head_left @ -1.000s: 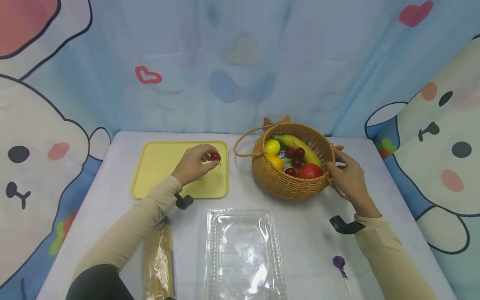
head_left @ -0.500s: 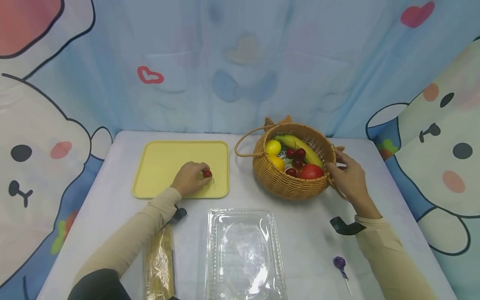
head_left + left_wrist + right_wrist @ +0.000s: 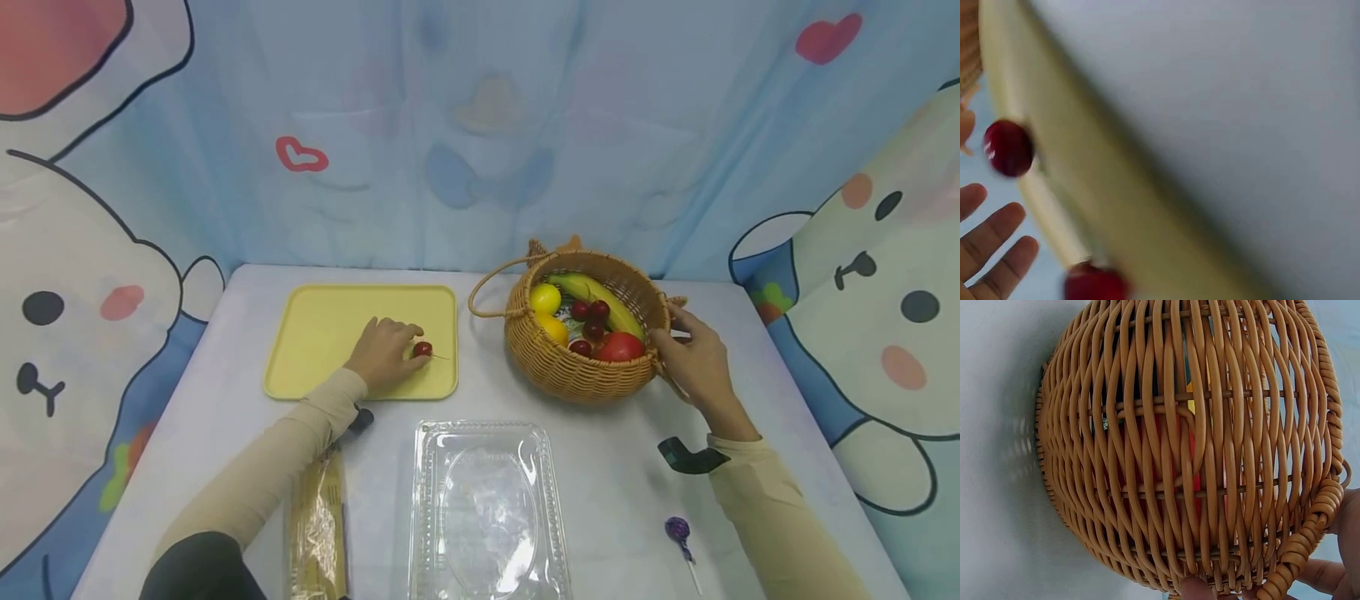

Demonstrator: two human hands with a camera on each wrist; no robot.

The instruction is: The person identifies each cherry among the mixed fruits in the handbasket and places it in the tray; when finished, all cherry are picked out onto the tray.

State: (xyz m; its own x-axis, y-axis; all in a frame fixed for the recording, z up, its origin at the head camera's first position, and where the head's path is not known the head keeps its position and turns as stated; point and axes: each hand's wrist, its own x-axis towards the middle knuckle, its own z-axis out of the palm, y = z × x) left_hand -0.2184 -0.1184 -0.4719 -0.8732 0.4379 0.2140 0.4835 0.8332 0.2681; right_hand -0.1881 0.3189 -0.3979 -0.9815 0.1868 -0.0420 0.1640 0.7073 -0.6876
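Observation:
My left hand [image 3: 386,354] is low over the right part of the yellow tray [image 3: 330,308], fingers parted and relaxed. A dark red cherry [image 3: 422,348] with a thin stem lies on the tray just off the fingertips. In the left wrist view, two cherries [image 3: 1009,148] show beside the spread fingers [image 3: 1007,222], not gripped; from the head, the hand hides one. My right hand [image 3: 697,354] grips the right side of the wicker basket [image 3: 577,379] at its rim and handle. Inside the basket are a banana [image 3: 615,308], a lemon [image 3: 545,298], an orange fruit, several cherries and a red fruit [image 3: 619,347].
A clear plastic clamshell box [image 3: 487,508] lies at the front middle. Left of it is a clear packet of tan sticks or cutlery [image 3: 318,525], partly under the left sleeve. A purple-wrapped lollipop [image 3: 678,530] lies at front right. A patterned curtain [image 3: 480,125] hangs behind the table.
My left hand has come down toward the tray's front right with the cherry and let it go, its fingers spreading. My right hand and the basket have stayed in place.

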